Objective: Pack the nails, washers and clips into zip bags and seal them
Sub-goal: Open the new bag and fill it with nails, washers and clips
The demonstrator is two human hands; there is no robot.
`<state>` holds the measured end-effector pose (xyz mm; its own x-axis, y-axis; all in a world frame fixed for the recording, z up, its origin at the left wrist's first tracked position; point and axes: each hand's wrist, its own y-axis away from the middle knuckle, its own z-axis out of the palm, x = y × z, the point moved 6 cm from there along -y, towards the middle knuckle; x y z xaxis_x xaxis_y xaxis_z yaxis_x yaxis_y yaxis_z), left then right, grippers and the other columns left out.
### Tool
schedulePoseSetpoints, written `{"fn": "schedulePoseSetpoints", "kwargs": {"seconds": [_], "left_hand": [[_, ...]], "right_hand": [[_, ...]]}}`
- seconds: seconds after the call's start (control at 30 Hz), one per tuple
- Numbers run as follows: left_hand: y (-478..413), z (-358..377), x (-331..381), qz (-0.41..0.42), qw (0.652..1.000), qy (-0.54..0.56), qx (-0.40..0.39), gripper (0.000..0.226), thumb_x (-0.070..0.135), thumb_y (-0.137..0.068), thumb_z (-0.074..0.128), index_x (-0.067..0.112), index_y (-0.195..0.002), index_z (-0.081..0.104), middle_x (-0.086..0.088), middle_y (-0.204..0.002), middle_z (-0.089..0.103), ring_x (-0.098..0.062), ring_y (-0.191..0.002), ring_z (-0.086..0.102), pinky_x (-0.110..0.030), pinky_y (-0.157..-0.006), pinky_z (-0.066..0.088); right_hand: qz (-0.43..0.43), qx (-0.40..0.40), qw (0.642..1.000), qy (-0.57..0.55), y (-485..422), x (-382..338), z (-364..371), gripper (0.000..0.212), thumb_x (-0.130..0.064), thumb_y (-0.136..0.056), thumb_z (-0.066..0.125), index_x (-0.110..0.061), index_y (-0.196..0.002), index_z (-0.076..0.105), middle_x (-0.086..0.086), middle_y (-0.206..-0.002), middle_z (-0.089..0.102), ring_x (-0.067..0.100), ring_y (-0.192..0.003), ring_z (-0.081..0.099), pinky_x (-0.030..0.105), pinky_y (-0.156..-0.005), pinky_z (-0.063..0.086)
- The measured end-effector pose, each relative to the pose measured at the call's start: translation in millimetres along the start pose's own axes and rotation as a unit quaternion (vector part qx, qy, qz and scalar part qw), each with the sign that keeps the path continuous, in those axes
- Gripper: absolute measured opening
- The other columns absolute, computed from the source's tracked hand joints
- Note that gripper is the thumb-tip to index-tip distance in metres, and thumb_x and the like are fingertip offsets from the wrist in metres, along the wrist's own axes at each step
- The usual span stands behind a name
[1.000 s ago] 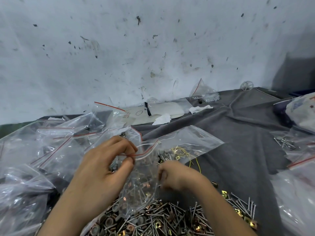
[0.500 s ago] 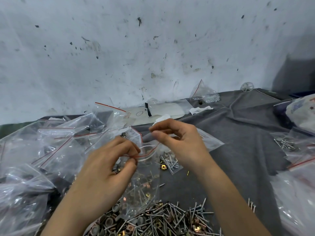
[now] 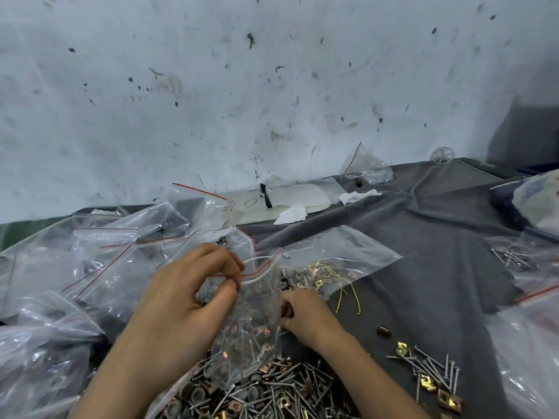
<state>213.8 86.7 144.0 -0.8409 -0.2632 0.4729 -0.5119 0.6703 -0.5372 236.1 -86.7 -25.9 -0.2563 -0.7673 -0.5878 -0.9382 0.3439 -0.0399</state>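
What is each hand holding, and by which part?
The left hand pinches the zip bag at its red-lined mouth. The right hand curls beside the bag; whether it grips anything cannot be told.

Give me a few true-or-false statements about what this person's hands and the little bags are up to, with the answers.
1. The left hand pinches the zip bag by its top edge. True.
2. That bag is empty. False: it holds nails and coppery washers.
3. The right hand is raised above the bag's mouth. False: it is down low beside the bag, close to the grey cloth.
4. A heap of loose hardware lies below the bag. True.
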Motion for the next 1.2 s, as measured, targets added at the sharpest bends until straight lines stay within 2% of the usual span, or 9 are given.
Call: {"fn": "schedulePoseSetpoints", "kwargs": {"seconds": [0.17, 0.3, 0.4, 0.6, 0.67, 0.83, 0.97, 1.07, 1.2], "left_hand": [[0.3, -0.4, 1.1, 0.004, 1.0, -0.011, -0.003, 0.019, 0.043, -0.073, 0.041, 0.033, -0.069, 0.056, 0.017, -0.091, 0.064, -0.001, -0.092, 0.059, -0.008, -0.074, 0.037], [0.7, -0.3, 2.4, 0.002, 1.0, -0.006, -0.006, 0.02, 0.044, -0.073, 0.041, 0.032, -0.07, 0.056, 0.017, -0.091, 0.064, -0.001, -0.093, 0.059, -0.006, -0.075, 0.036], [0.6, 1.4, 6.9, 0.006, 1.0, -0.006, -0.012, 0.021, 0.044, -0.074, 0.04, 0.032, -0.07, 0.057, 0.017, -0.091, 0.064, -0.001, -0.092, 0.059, -0.01, -0.076, 0.038], [-0.1, 7.7, 21.6, 0.031, 0.999, -0.028, -0.02, 0.015, 0.037, -0.076, 0.043, 0.03, -0.073, 0.056, 0.014, -0.087, 0.06, -0.003, -0.087, 0.057, -0.016, -0.074, 0.039], [-0.4, 7.0, 17.8, 0.02, 1.0, -0.017, -0.015, 0.011, 0.03, -0.077, 0.048, 0.027, -0.072, 0.057, 0.012, -0.084, 0.061, -0.005, -0.085, 0.057, -0.013, -0.073, 0.038], [2.7, -1.9, 0.7, -0.02, 0.999, -0.031, 0.011, 0.014, 0.022, -0.076, 0.049, 0.034, -0.069, 0.052, 0.009, -0.089, 0.064, -0.003, -0.088, 0.056, -0.016, -0.08, 0.04], [8.3, -16.2, -12.9, -0.058, 0.996, -0.049, 0.044, 0.015, 0.027, -0.081, 0.048, 0.032, -0.069, 0.055, 0.01, -0.09, 0.065, 0.0, -0.086, 0.054, -0.018, -0.078, 0.043], [10.8, -33.4, -20.3, -0.079, 0.991, -0.061, 0.086, 0.012, 0.025, -0.074, 0.049, 0.028, -0.071, 0.06, 0.012, -0.086, 0.066, -0.001, -0.083, 0.056, -0.018, -0.079, 0.042], [12.4, -38.6, -22.9, -0.094, 0.99, -0.056, 0.093, 0.011, 0.025, -0.073, 0.049, 0.026, -0.07, 0.06, 0.011, -0.088, 0.068, -0.003, -0.085, 0.058, -0.022, -0.082, 0.044]], "right_hand": [[0.017, 0.017, 0.988, -0.154, 9.0, -4.3, -35.5, 0.019, 0.0, -0.083, 0.063, -0.008, -0.1, 0.068, 0.005, -0.086, 0.062, 0.007, -0.072, 0.053, 0.01, -0.062, 0.041], [-0.072, 0.112, 0.901, -0.414, 33.4, -36.7, -108.0, 0.016, -0.002, -0.081, 0.069, -0.018, -0.08, 0.069, -0.005, -0.072, 0.067, -0.001, -0.061, 0.058, 0.013, -0.059, 0.048], [-0.19, 0.169, 0.84, -0.479, 60.7, -66.3, -143.7, 0.02, -0.005, -0.077, 0.074, -0.024, -0.073, 0.069, -0.008, -0.07, 0.068, 0.002, -0.065, 0.062, 0.014, -0.064, 0.049], [-0.203, 0.126, 0.925, -0.296, 70.7, -96.8, -130.1, 0.012, -0.015, -0.078, 0.075, -0.025, -0.077, 0.069, -0.009, -0.077, 0.069, 0.002, -0.076, 0.062, 0.019, -0.07, 0.046], [-0.198, 0.101, 0.924, -0.31, 70.1, -94.8, -131.0, 0.008, -0.018, -0.081, 0.072, -0.025, -0.079, 0.07, -0.009, -0.078, 0.07, 0.001, -0.076, 0.062, 0.015, -0.071, 0.046], [-0.109, 0.188, 0.912, -0.349, 56.2, -60.4, -134.8, 0.018, -0.011, -0.085, 0.066, -0.025, -0.073, 0.068, -0.005, -0.071, 0.069, 0.003, -0.069, 0.06, 0.018, -0.065, 0.049], [-0.009, 0.032, 0.99, -0.138, 27.2, -38.6, -70.1, 0.011, -0.007, -0.084, 0.066, -0.016, -0.088, 0.069, 0.002, -0.084, 0.069, 0.009, -0.075, 0.057, 0.019, -0.066, 0.043], [0.011, -0.053, 0.996, -0.075, 20.2, -28.4, -18.4, 0.019, -0.014, -0.08, 0.073, -0.009, -0.098, 0.067, 0.008, -0.095, 0.069, 0.013, -0.081, 0.06, 0.021, -0.072, 0.046], [0.032, -0.079, 0.994, -0.065, 13.7, -21.4, 4.6, 0.019, -0.016, -0.077, 0.077, -0.012, -0.092, 0.067, 0.005, -0.089, 0.068, 0.018, -0.083, 0.064, 0.025, -0.072, 0.049]]}}
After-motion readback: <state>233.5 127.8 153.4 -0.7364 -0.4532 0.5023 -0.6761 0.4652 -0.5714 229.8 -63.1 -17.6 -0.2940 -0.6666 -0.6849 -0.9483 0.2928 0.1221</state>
